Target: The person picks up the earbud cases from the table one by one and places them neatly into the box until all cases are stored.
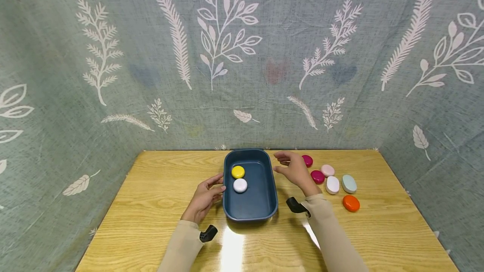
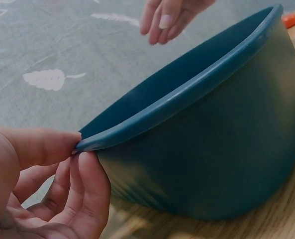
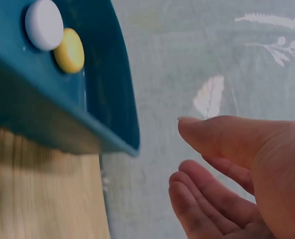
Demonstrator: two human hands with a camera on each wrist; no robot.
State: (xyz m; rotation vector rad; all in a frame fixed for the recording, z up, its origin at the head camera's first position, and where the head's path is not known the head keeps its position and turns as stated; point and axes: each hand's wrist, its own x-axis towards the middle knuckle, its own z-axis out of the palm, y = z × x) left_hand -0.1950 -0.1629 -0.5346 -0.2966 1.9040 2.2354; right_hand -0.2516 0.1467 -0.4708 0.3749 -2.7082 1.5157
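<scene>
A dark blue plastic tub (image 1: 257,205) stands near the back of the table. In it lie a yellow rounded piece (image 1: 238,172) and a white one (image 1: 240,185), side by side toward its left wall; the right wrist view shows both. My left hand (image 1: 206,196) pinches the tub's left rim (image 2: 187,97) between thumb and fingers, as the left wrist view shows. Just off the tub's right side is my right hand (image 1: 295,170), its fingers (image 3: 197,204) loosely bent and thumb apart, with nothing between them.
Right of my right hand lie several smooth pieces: two crimson ones (image 1: 317,176), a pale pink (image 1: 327,170), a white (image 1: 332,185), a pale mint (image 1: 349,184) and an orange (image 1: 351,203). A patterned grey-green cloth (image 1: 264,112) hangs behind the wooden table (image 1: 151,213).
</scene>
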